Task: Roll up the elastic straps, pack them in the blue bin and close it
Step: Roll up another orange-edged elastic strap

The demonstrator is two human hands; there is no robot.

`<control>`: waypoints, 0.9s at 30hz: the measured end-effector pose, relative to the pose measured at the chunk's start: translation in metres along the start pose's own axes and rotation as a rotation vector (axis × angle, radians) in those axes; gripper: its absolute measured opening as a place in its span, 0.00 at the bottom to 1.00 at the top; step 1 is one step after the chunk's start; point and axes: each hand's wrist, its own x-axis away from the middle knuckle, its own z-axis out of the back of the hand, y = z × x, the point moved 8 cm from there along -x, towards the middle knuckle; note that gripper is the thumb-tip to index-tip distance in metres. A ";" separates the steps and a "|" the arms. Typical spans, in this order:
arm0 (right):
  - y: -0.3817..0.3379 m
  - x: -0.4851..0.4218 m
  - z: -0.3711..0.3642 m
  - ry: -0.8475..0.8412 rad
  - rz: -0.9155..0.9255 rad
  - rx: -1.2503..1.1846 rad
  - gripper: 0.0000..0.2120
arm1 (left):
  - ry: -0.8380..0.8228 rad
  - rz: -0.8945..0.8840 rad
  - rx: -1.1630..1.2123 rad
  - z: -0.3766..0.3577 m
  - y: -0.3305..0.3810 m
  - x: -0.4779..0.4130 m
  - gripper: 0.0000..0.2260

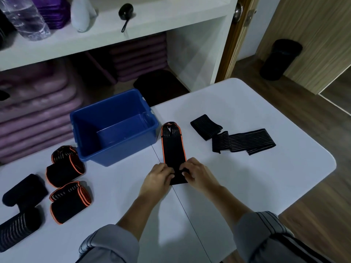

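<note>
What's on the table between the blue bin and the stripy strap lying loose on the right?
In the head view, the orange-edged strap lies flat between the blue bin and the striped strap; both hands pinch its near end.

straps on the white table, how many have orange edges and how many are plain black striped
Black elastic straps with orange edges: 4
Black elastic straps with pale stripes, no orange: 4
Total: 8
</note>
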 end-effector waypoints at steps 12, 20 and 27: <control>0.006 -0.004 0.000 -0.069 -0.044 -0.018 0.18 | -0.210 0.209 0.046 -0.009 -0.016 -0.011 0.15; 0.006 -0.010 0.003 0.054 -0.039 -0.063 0.13 | -0.040 0.303 0.115 0.002 -0.011 -0.019 0.08; 0.015 0.004 -0.003 -0.015 -0.008 -0.088 0.21 | -0.107 0.153 0.165 -0.009 -0.015 0.000 0.24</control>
